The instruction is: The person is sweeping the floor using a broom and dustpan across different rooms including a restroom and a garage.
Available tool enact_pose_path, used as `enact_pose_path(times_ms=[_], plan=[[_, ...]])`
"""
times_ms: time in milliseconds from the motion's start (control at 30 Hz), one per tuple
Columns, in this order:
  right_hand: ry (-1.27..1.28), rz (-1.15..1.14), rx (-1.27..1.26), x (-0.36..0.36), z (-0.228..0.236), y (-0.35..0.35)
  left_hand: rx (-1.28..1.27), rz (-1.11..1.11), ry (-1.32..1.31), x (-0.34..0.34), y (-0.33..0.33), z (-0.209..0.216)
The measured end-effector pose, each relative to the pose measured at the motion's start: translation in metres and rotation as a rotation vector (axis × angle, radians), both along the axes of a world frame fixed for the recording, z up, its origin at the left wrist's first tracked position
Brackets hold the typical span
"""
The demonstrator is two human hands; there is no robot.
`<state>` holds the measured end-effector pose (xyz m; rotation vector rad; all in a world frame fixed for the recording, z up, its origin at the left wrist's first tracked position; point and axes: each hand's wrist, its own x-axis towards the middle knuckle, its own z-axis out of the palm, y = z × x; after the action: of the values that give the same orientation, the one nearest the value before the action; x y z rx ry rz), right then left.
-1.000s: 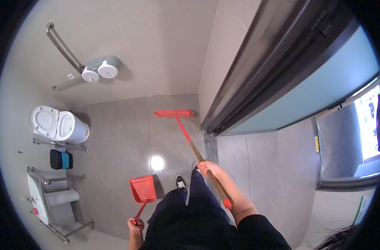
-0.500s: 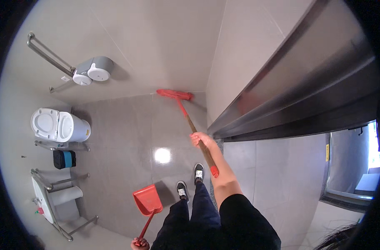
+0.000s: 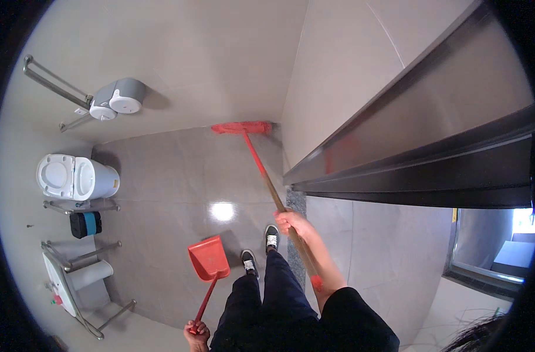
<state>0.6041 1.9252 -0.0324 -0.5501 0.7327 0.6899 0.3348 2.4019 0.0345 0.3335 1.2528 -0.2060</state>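
My right hand (image 3: 295,223) is closed round the handle of a long broom (image 3: 260,162). The broom's red bristle head lies on the floor against the far wall, near the corner, and its handle runs along my right forearm to a red end cap. At the lower left, my left hand (image 3: 196,334) grips the dark red handle of a red dustpan (image 3: 209,258). The pan hangs to the left of my feet with its broad mouth pointing away from me. Whether it touches the floor, I cannot tell.
A white toilet (image 3: 80,178) stands by the left wall, with a washbasin (image 3: 60,280) and metal grab bars nearer me. Paper dispensers (image 3: 118,97) hang on the far wall. A dark door (image 3: 420,141) stands at the right, beside a stone threshold (image 3: 295,246).
The broom head has turned flatter along the wall and shifted slightly left. My right hand has come nearer to me with the handle. The dustpan has moved up a little, away from me.
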Motion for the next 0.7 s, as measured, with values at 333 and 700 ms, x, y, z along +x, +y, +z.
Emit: enact_pose_path(times_ms=[333, 700], plan=[[0.112, -0.008, 0.269, 0.077, -0.090, -0.026, -0.050, -0.049, -0.051, 0.034, -0.022, 0.004], [0.074, -0.268, 0.488, -0.032, -0.033, -0.015, 0.008, -0.020, -0.028, 0.017, -0.009, 0.000]])
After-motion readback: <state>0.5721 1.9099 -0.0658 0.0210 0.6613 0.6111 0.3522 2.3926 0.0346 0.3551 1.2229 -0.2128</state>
